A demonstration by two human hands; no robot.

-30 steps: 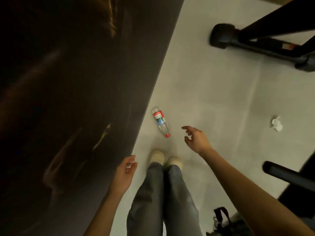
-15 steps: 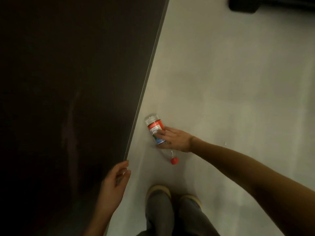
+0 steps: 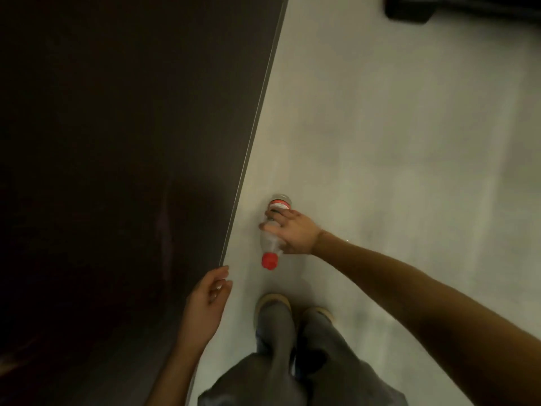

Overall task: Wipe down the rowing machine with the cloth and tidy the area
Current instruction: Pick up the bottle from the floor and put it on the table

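Since the earlier frame we had turned the bottle [image 3: 270, 240], its neck now toward six o'clock. At nine o'clock stood the dark panel [image 3: 117, 171]; the pale floor [image 3: 409, 156] lay from twelve to three. Our right hand [image 3: 294, 234] gripped the bottle at centre, low near the panel, fingers curled over it; our left hand [image 3: 205, 306], at seven, hung loosely curled, empty. We judged the smooth plastic could slip from this shallow grip and roll away.

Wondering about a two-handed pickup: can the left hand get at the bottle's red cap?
Probably yes. The left hand is empty, and only bare floor lies between it and the red cap, which sticks out clear of the right hand gripping the bottle.
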